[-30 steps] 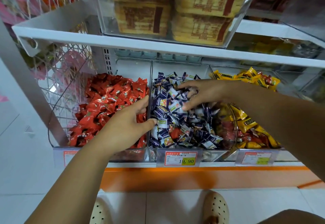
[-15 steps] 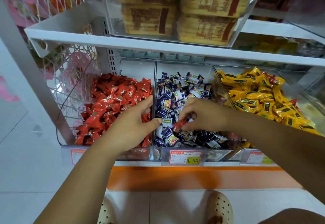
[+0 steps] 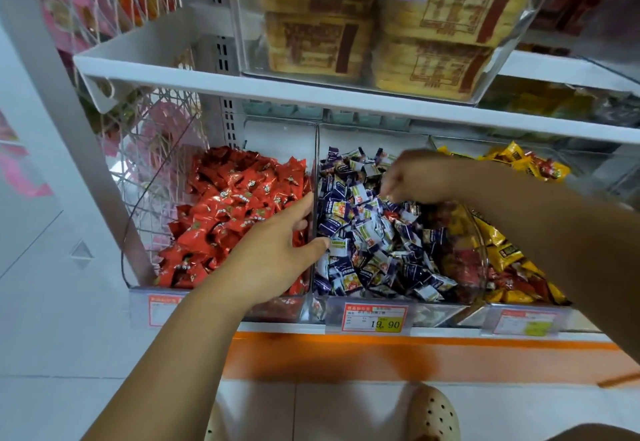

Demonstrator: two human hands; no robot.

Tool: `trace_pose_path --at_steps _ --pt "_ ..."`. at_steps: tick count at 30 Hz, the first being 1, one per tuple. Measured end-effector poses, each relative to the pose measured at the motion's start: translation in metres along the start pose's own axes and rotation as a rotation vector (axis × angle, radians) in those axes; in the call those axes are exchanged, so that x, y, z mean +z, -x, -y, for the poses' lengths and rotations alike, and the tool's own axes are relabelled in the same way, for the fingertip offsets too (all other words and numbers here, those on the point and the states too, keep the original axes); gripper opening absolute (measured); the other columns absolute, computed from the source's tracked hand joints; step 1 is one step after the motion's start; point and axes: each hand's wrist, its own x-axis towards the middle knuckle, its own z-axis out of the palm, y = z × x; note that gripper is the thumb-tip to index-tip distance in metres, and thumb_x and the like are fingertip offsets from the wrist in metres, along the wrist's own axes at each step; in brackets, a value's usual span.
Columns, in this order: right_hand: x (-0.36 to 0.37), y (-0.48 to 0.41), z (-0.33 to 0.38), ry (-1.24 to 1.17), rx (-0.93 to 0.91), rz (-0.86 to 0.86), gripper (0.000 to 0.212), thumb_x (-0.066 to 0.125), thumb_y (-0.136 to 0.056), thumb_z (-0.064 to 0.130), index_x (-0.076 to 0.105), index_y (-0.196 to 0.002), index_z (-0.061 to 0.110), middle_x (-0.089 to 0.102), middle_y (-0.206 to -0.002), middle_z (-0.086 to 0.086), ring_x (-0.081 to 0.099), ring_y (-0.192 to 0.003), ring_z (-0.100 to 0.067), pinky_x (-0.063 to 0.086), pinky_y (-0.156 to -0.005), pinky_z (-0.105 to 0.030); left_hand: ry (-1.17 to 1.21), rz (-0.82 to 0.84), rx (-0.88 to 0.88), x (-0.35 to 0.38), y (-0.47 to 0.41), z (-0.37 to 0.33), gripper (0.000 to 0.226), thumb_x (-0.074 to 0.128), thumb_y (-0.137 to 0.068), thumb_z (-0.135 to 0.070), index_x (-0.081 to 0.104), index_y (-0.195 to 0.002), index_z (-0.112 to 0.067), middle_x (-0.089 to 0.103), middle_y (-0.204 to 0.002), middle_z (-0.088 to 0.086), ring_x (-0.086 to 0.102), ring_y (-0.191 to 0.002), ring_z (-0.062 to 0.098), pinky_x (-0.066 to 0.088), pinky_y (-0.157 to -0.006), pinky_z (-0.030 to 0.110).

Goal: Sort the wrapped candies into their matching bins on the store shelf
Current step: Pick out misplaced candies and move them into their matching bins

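Shiny red candies (image 3: 235,212) carry small pale marks. The purple candies (image 3: 367,243) are dark purple and white, some with orange or green patches. The yellow candies (image 3: 512,257) bear black labels. The shelf (image 3: 311,94) is white, the band (image 3: 381,354) under it orange. The price tag (image 3: 375,317) is white, red-edged, part yellow. Tan packs (image 3: 433,24) show brown-red square print. The cream shoe (image 3: 433,413) has dark holes.

Tan printed cake packs (image 3: 433,42) upper centre, wire mesh rack (image 3: 156,163) at left, beige perforated clog (image 3: 433,413) at bottom.

A shop: price tags (image 3: 375,317) front candy bins (image 3: 398,312).
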Motion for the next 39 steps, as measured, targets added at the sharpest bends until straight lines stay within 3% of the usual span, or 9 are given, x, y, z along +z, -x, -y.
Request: trace_pose_path --at_steps 4,8,15,20,24,28,31,34,39 --pt "0.035 -0.002 -0.016 -0.071 -0.009 0.095 0.034 0.063 -0.092 0.02 0.062 -0.123 0.007 0.062 -0.122 -0.008 0.06 -0.098 -0.023 0.045 -0.086 -0.032 0.004 0.007 0.004 0.0 -0.001 0.002 0.073 0.06 -0.09 -0.042 0.017 -0.149 -0.046 0.037 -0.149 -0.018 0.033 -0.134 -0.005 0.027 -0.103 0.021" --pt "0.042 -0.01 -0.018 -0.12 0.017 -0.04 0.026 0.063 -0.09 0.022 0.072 -0.097 -0.001 0.07 -0.105 -0.016 0.066 -0.095 -0.027 0.054 -0.086 -0.04 0.007 -0.001 0.004 0.002 -0.003 0.004 0.072 0.06 -0.09 -0.043 0.017 -0.148 -0.048 0.039 -0.148 -0.017 0.033 -0.135 -0.003 0.028 -0.105 0.023" --pt "0.019 0.007 -0.02 -0.259 -0.034 -0.309 0.031 0.058 -0.092 0.022 0.066 -0.097 -0.008 0.067 -0.111 -0.018 0.061 -0.096 -0.035 0.051 -0.073 -0.037 0.016 0.008 -0.004 0.002 -0.003 0.007 0.073 0.059 -0.09 -0.044 0.015 -0.148 -0.049 0.039 -0.149 -0.016 0.033 -0.136 0.0 0.03 -0.104 0.025" --pt "0.007 0.011 0.009 -0.537 -0.033 -0.383 0.011 0.064 -0.089 0.032 0.072 -0.089 0.025 0.073 -0.085 0.004 0.068 -0.079 -0.013 0.053 -0.072 -0.028 0.037 0.01 0.0 0.002 -0.002 0.006 0.072 0.059 -0.09 -0.042 0.017 -0.148 -0.048 0.038 -0.149 -0.016 0.033 -0.136 -0.001 0.029 -0.106 0.024" --pt "0.003 0.004 0.045 -1.044 -0.195 -0.305 0.011 0.065 -0.09 0.025 0.07 -0.099 0.021 0.075 -0.088 -0.001 0.069 -0.077 -0.013 0.051 -0.063 -0.023 0.019 0.014 0.001 0.002 -0.003 0.005 0.071 0.059 -0.09 -0.044 0.016 -0.147 -0.05 0.038 -0.15 -0.015 0.033 -0.137 0.001 0.029 -0.106 0.027" --pt "0.001 -0.001 0.034 -0.778 -0.093 -0.276 0.014 0.056 -0.096 0.025 0.064 -0.107 0.029 0.069 -0.103 0.0 0.067 -0.089 -0.016 0.053 -0.062 -0.016 0.005 0.013 0.003 0.001 -0.003 0.004 0.072 0.059 -0.091 -0.042 0.016 -0.149 -0.047 0.037 -0.15 -0.015 0.033 -0.136 -0.001 0.029 -0.104 0.024" --pt "0.005 0.004 0.003 -0.222 0.094 0.062 0.043 0.057 -0.096 0.028 0.046 -0.138 0.029 0.046 -0.141 -0.005 0.056 -0.103 -0.021 0.052 -0.076 -0.028 -0.008 0.006 0.014 0.001 -0.003 0.004 0.072 0.058 -0.091 -0.044 0.016 -0.148 -0.047 0.037 -0.15 -0.015 0.034 -0.135 -0.001 0.029 -0.103 0.023" --pt "0.022 0.012 -0.01 -0.269 0.191 0.324 0.087 0.071 -0.085 0.034 0.016 -0.152 0.035 0.016 -0.159 -0.004 0.051 -0.118 -0.025 0.056 -0.081 -0.034 -0.015 0.011 0.003 0.0 -0.002 0.006 0.071 0.057 -0.089 -0.049 0.016 -0.147 -0.051 0.038 -0.149 -0.015 0.035 -0.136 0.002 0.031 -0.104 0.026" --pt "0.07 0.01 0.006 -0.39 0.179 0.195 0.115 0.074 -0.072 0.057 -0.01 -0.149 0.042 -0.015 -0.16 -0.008 0.011 -0.146 -0.035 0.028 -0.112 -0.045 -0.035 0.013 0.013 0.0 -0.003 0.004 0.071 0.057 -0.091 -0.045 0.015 -0.147 -0.05 0.04 -0.147 -0.018 0.035 -0.134 -0.001 0.031 -0.1 0.024"
